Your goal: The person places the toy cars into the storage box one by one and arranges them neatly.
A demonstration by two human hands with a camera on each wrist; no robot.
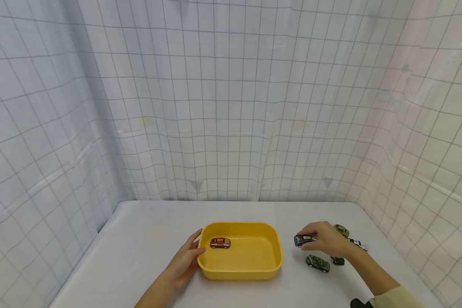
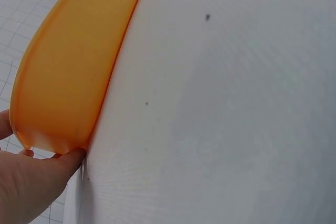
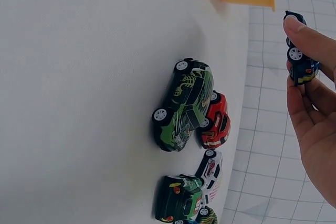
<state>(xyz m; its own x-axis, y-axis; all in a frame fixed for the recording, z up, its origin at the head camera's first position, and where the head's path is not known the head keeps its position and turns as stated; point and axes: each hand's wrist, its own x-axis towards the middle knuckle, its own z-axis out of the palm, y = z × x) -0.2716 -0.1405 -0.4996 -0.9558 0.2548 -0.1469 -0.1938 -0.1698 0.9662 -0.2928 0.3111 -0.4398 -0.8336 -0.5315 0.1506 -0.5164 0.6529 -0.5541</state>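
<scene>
A yellow plastic tray [image 1: 252, 254] sits on the white table, with an orange-red toy car [image 1: 220, 243] inside near its left end. My left hand [image 1: 182, 262] grips the tray's left end, thumb at the rim. In the left wrist view that hand [image 2: 34, 182] holds the end of the tray wall [image 2: 73, 61]. To the tray's right, my right hand [image 1: 328, 239] pinches a dark blue toy car [image 1: 303, 240] between thumb and fingers. The right wrist view shows this blue car [image 3: 302, 59] raised above the table.
Around my right hand stand several toy cars: a dark green one [image 1: 318, 263], a camouflage-like green one [image 1: 341, 230], a white one [image 1: 358, 244] and, in the right wrist view, a red one [image 3: 216, 121]. Checked white curtains [image 1: 231, 107] enclose the table's back and sides.
</scene>
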